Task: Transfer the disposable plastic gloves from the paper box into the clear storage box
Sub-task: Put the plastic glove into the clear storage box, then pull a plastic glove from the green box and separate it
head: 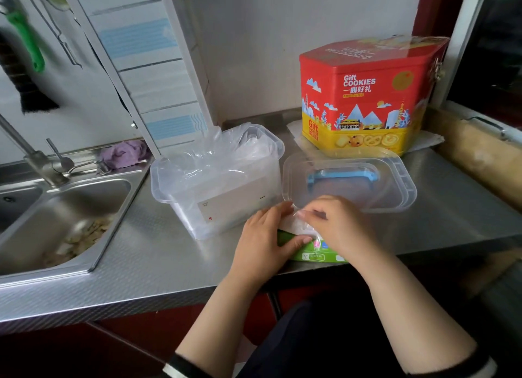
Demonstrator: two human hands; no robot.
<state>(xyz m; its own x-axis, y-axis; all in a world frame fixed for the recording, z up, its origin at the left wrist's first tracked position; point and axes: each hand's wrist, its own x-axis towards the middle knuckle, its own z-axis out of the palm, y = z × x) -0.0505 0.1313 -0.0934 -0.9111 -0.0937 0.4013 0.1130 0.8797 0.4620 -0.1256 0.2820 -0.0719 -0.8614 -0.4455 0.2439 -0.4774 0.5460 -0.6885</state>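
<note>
While both hands work at the near edge of the counter, the disposable plastic gloves [296, 222] show as a thin whitish bunch that comes out of the top of the green paper box [313, 252], between the two hands. The right hand [336, 228] pinches this bunch with its fingertips, just above the box. The left hand [265, 236] holds the paper box from its left side; its fingers lie over the top and the thumb presses the front face. The box rests on the steel counter [158, 253], and both hands partly hide it. Just beyond the left hand stands the clear storage box [217, 180], open, with crumpled clear plastic already inside that rises above its rim; a white label is on its front wall. Beyond the right hand lies the clear lid [350, 177] of this box, flat on the counter, with a blue handle [341, 177] in its middle. Further behind the lid stands a red and yellow cookie tin [364, 95], against the wall. Far to the left of the left hand is a steel sink [62, 216] with some food scraps at its bottom, and a purple cloth [124, 153] lies behind it, near the tap [34, 160].
</note>
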